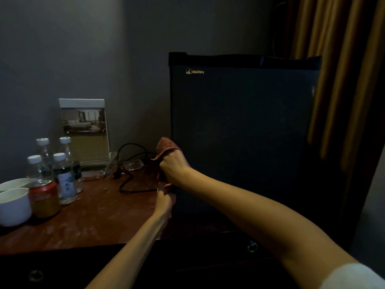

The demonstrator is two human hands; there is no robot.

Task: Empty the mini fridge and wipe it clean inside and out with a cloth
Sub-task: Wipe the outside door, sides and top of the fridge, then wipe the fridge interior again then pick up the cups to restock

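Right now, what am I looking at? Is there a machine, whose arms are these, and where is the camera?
No machine here: these are a person's two bare arms, filmed by one camera worn on their head, looking forward and down. The right hand grips a reddish cloth at the left edge of the black mini fridge, whose door is closed. The left hand is just below; it is too dark to tell whether it holds anything. On the wooden table to the left stand four water bottles, a can and two white cups, with a black cable and a picture card behind.

"WellWay" logo on mini fridge door
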